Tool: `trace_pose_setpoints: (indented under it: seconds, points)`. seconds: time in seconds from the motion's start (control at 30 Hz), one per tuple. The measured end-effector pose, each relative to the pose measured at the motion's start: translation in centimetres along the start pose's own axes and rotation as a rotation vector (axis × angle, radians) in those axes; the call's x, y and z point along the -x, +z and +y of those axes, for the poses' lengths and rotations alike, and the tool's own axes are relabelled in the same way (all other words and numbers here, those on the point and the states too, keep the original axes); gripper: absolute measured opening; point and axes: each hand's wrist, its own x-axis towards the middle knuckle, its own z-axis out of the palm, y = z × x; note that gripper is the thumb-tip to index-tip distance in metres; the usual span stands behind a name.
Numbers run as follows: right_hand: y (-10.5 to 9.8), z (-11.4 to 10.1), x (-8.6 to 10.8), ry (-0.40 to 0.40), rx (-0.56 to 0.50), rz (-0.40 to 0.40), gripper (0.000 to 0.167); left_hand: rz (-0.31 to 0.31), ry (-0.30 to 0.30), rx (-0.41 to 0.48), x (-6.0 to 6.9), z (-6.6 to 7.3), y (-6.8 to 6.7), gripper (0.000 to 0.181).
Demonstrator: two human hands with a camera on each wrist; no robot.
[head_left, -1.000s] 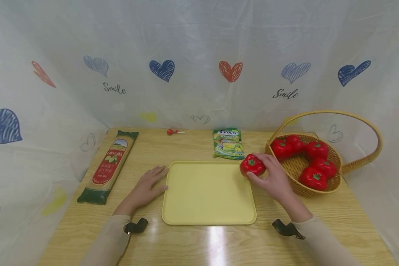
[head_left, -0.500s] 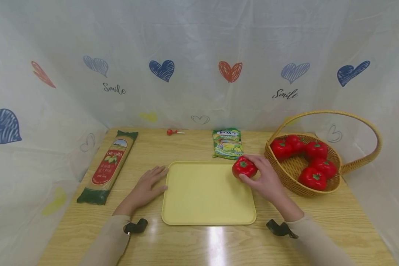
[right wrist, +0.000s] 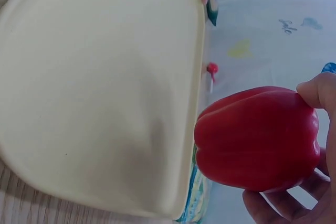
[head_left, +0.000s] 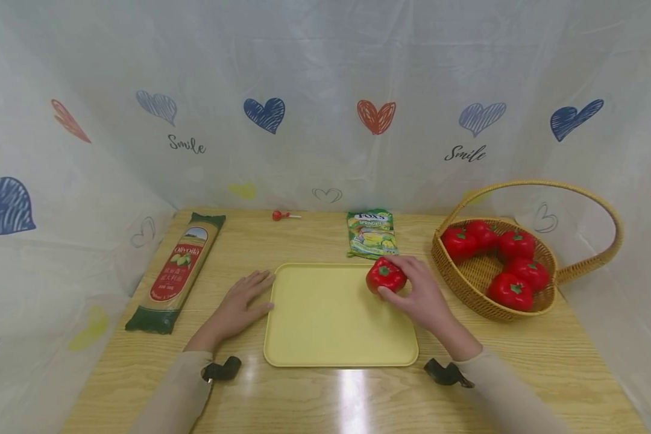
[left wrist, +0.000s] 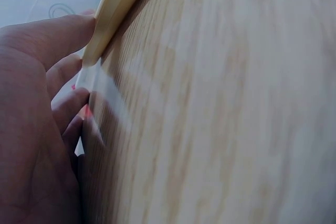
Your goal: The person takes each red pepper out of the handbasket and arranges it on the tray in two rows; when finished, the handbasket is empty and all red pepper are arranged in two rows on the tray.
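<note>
In my right hand [head_left: 419, 296] I grip a red bell pepper [head_left: 385, 276] with a green stem, between thumb and fingers. The pepper is above the far right part of a pale yellow tray [head_left: 336, 325]; the right wrist view shows the pepper [right wrist: 257, 139] apart from the tray [right wrist: 94, 77]. With straight, relaxed fingers my left hand [head_left: 241, 307] rests on the table and touches the tray's left edge. In the left wrist view the thumb of the left hand [left wrist: 37, 108] lies against the tray's rim [left wrist: 113, 14].
A wicker basket [head_left: 469, 295] with a tall handle stands on the right, with several red peppers [head_left: 510, 292] inside. Behind the tray lie a green candy bag [head_left: 372, 235] and a red lollipop [head_left: 278, 215]. A long pasta pack [head_left: 176, 274] lies on the left.
My right hand has carried the pepper leftward from near the basket, over the tray's right edge and farther in above the tray. The left hand has stayed in place.
</note>
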Motion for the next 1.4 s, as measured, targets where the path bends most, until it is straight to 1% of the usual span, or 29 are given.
trace_pose_setpoints:
  seconds: [0.23, 0.57, 0.8, 1.03, 1.2, 1.4]
  points:
    - [0.4, -0.4, -0.2, -0.008, -0.006, -0.011, 0.064, 0.002, 0.000, 0.001, 0.0, 0.0, 0.1, 0.065]
    - [1.2, -0.8, -0.6, -0.040, -0.019, -0.029, 0.063, 0.012, 0.006, 0.006, 0.1, 0.1, 0.0, 0.065]
    - [1.9, -1.2, -0.9, -0.042, -0.050, -0.041, 0.064, 0.022, 0.011, 0.009, 0.1, 0.1, 0.0, 0.065]
    - [2.8, -1.6, -1.1, -0.042, -0.063, -0.059, 0.062, 0.010, 0.007, -0.001, 0.0, 0.0, 0.0, 0.065]
    - [3.6, -1.9, -1.3, -0.056, -0.062, -0.060, 0.062, 0.010, 0.012, -0.020, -0.1, -0.1, 0.0, 0.065]
    - [4.5, -2.4, -1.4, -0.081, -0.078, -0.062, 0.061, 0.006, 0.008, -0.021, 0.0, -0.1, 0.0, 0.065]
